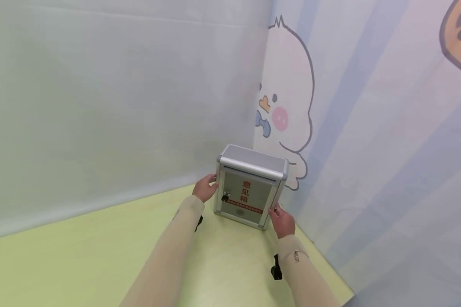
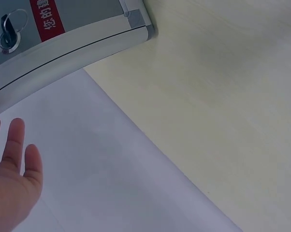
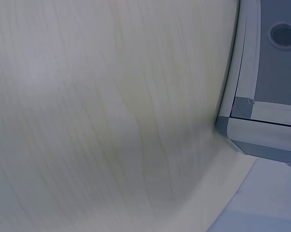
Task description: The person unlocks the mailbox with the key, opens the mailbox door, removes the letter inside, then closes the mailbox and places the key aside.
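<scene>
A grey metal suggestion box point(image 1: 249, 170) with silver edges, red Chinese characters and a top slot stands upright near the corner of the pale yellow table point(image 1: 230, 260). A key point(image 2: 8, 30) sits in the lock on its left front edge. My left hand point(image 1: 205, 188) is at the box's left side; in the left wrist view the fingers point(image 2: 14, 142) are extended, a fingertip at the casing. On the opposite side my right hand point(image 1: 283, 223) touches the lower right edge, thumb toward the front. The right wrist view shows the box's round window point(image 3: 283, 36), but not that hand.
A plain white wall covering point(image 1: 119, 106) rises behind the table's back edge. To the right, a striped wall covering point(image 1: 369, 149) with a cartoon duck point(image 1: 288, 94) stands close to the box. Black straps point(image 1: 276, 268) hang under the wrists.
</scene>
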Action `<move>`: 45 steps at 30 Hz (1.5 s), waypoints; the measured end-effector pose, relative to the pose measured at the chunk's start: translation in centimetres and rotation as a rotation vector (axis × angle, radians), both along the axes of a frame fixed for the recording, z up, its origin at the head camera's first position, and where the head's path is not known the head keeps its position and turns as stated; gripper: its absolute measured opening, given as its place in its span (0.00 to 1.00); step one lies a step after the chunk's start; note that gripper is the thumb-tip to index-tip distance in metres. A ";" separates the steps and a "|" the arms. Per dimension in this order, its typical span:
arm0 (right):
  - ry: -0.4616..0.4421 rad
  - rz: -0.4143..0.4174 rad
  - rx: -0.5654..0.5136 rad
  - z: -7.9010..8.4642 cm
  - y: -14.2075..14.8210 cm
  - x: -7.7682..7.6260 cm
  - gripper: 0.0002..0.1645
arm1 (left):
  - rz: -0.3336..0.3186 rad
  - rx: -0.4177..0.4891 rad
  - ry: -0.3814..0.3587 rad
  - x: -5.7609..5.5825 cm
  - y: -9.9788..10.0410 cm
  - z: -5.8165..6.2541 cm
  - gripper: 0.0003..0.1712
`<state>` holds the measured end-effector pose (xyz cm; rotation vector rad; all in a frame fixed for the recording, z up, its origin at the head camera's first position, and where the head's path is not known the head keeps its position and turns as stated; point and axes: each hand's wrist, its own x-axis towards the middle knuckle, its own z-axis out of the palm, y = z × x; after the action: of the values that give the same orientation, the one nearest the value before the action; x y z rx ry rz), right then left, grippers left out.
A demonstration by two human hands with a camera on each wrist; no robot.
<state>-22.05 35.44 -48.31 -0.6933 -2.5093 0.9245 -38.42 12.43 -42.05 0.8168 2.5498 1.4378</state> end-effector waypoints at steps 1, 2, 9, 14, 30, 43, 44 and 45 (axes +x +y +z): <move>-0.001 0.006 0.003 0.1 -0.1 -0.2 0.30 | 0.007 -0.001 0.001 -0.1 -0.3 0.0 0.25; -0.004 0.014 0.007 0.1 -0.2 -0.4 0.30 | 0.013 -0.004 0.004 -0.3 -0.5 0.0 0.24; -0.033 0.060 0.048 0.5 -0.8 -2.0 0.29 | 0.056 -0.013 0.064 -1.6 -2.2 -0.4 0.20; -0.037 0.099 0.057 0.5 -1.5 -3.4 0.29 | 0.074 -0.040 0.076 -2.2 -3.8 -0.2 0.17; -0.046 0.310 0.108 0.9 -5.0 -8.1 0.26 | 0.178 -0.091 -0.069 -3.0 -11.0 0.6 0.18; -0.054 0.447 0.144 2.2 -7.5 -10.5 0.23 | 0.284 -0.085 -0.123 -2.1 -15.2 1.2 0.19; -0.054 0.460 0.149 2.3 -7.7 -10.7 0.23 | 0.294 -0.082 -0.138 -2.0 -15.6 1.2 0.19; -0.052 0.475 0.162 2.3 -7.9 -10.9 0.23 | 0.305 -0.082 -0.150 -1.8 -16.0 1.3 0.19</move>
<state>-32.92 27.56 -45.97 -0.0658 -2.8136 0.8414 -40.26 -3.52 -40.72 0.3038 2.6797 1.3951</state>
